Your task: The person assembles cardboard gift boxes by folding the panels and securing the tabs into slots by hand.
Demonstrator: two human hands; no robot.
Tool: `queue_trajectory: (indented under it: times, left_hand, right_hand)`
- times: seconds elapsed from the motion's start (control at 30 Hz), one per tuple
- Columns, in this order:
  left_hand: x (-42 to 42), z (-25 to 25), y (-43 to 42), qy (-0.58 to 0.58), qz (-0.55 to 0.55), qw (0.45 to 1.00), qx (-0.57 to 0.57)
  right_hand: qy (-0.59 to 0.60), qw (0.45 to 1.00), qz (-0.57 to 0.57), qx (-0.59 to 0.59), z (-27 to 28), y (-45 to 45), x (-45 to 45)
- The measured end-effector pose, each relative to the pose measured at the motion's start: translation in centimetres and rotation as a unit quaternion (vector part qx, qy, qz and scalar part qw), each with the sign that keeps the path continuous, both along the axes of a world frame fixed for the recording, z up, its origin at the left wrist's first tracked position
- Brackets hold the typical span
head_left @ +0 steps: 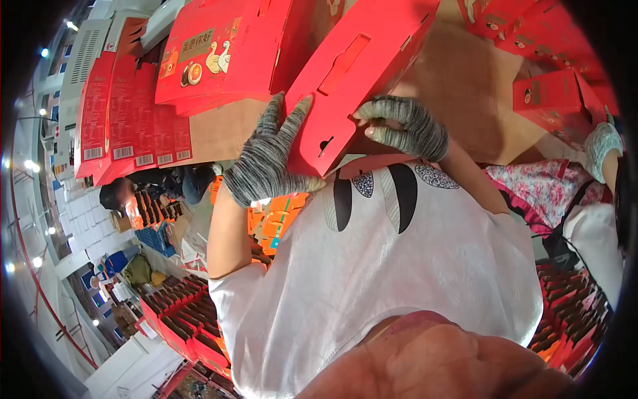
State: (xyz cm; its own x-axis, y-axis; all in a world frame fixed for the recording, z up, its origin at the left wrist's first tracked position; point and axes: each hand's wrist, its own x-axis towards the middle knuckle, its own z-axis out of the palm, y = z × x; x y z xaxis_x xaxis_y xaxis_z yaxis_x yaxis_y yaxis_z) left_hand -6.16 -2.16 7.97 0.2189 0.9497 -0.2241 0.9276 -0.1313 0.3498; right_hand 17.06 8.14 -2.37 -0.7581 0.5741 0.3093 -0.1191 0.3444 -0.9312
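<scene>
A long red cardboard gift box (332,93) lies slantwise in front of me. Its handle slot and a small punched hole face up. My left hand (262,163), in a grey striped knit glove with bare fingertips, grips its near left end. The fingers spread over the top and left side, with the thumb at the near corner. At the right edge, beside a notch, is my right hand (409,126) in a matching glove. Its fingers are bent and apart, and the fingertips touch or nearly touch the edge. Behind my left hand stands another red box (226,53) printed with white ducks.
Flat red printed cartons (126,113) overlap at the left of the brown tabletop (458,86). More red boxes (548,100) stand at the right, near another person's gloved hand (603,146). Rows of red cartons (189,319) fill the floor at lower left.
</scene>
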Motion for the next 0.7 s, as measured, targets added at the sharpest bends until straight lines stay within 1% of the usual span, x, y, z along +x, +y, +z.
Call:
queue_trajectory:
  times: [0.03,0.1,0.13,0.17,0.2,0.23,0.27,0.3,0.37,0.43,0.5,0.53,0.57,0.6,0.63,0.7]
  left_hand:
    - [-0.4,0.1,0.0,-0.001,-0.003,1.000,-0.001]
    - [-1.3,0.3,0.3,-0.079,-0.017,0.996,-0.039]
    - [-1.4,0.5,0.3,-0.080,-0.017,0.996,-0.039]
    - [-1.4,0.6,0.3,-0.073,-0.031,0.997,-0.025]
    - [-1.4,0.5,0.3,-0.065,-0.045,0.997,-0.011]
    - [-1.7,0.3,0.4,-0.067,-0.045,0.997,-0.012]
    - [-2.0,0.0,0.6,-0.103,-0.055,0.993,-0.003]
    - [-2.2,-0.3,0.8,-0.138,-0.065,0.988,0.007]
    - [-2.4,-0.4,1.1,-0.148,-0.073,0.986,0.003]
    - [-2.4,-0.4,0.8,-0.135,-0.065,0.989,0.008]
    - [-2.5,-0.6,0.9,-0.132,-0.058,0.989,0.011]
    - [-2.6,-0.6,0.8,-0.129,-0.051,0.990,0.012]
    - [-2.5,-0.6,0.8,-0.130,-0.052,0.990,0.012]
    - [-2.3,-0.5,0.9,-0.124,-0.050,0.991,0.009]
    - [-2.2,-0.5,0.9,-0.120,-0.048,0.992,0.006]
    - [-2.4,-0.6,0.9,-0.125,-0.056,0.991,0.011]
  right_hand:
    - [0.044,0.992,0.020,-0.118,0.0,-0.9,-0.4]
    - [0.041,0.993,0.031,-0.110,0.2,-1.4,-0.5]
    - [0.062,0.970,0.051,-0.231,0.1,-1.8,-0.5]
    - [0.082,0.931,0.071,-0.349,0.0,-2.1,-0.6]
    - [0.080,0.931,0.070,-0.350,0.4,-2.2,-0.9]
    - [0.050,0.950,0.116,-0.285,1.0,-2.2,-1.4]
    - [0.020,0.962,0.161,-0.219,1.2,-2.3,-1.9]
    - [0.019,0.962,0.160,-0.221,1.1,-2.5,-2.2]
    - [0.073,0.928,0.156,-0.331,0.5,-3.0,-2.6]
    - [0.054,0.926,0.137,-0.349,0.8,-3.3,-2.9]
    - [0.010,0.932,0.062,-0.357,2.1,-3.9,-2.9]
    - [0.010,0.932,0.061,-0.356,1.1,-4.2,-3.0]
    - [0.029,0.964,-0.007,-0.264,-0.2,-4.7,-3.5]
    - [0.048,0.982,-0.075,-0.167,-0.9,-5.0,-3.7]
    - [0.046,0.982,-0.075,-0.166,-1.2,-5.0,-3.4]
    - [-0.017,0.939,-0.044,-0.341,1.1,-4.8,-3.5]
